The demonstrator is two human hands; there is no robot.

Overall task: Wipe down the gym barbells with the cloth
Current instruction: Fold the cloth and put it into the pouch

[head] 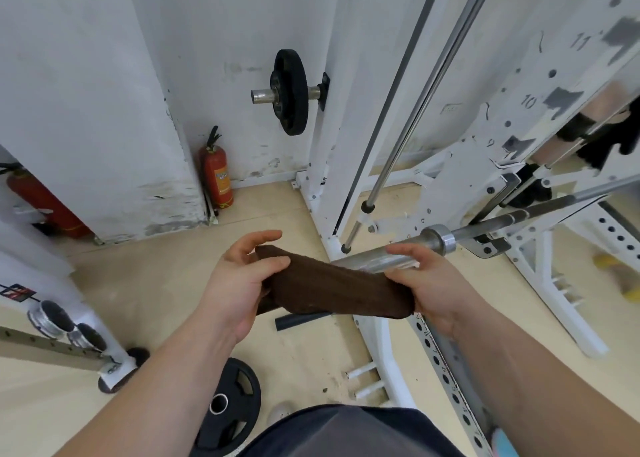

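Gripping brown cloth [332,290] at both ends: with left hand [239,283], curled round one end, thumb on top; with right hand [426,283], pinching the other. Stretched level just before barbell [374,259] end, hiding its tip; contact unclear. Racked on white rack [519,110] at right. Below: pale wood floor [166,283], dusty, black plate [232,411] lying flat. Behind: scuffed white wall [86,110], second plate [290,91] on peg, red extinguisher [217,176] in corner.
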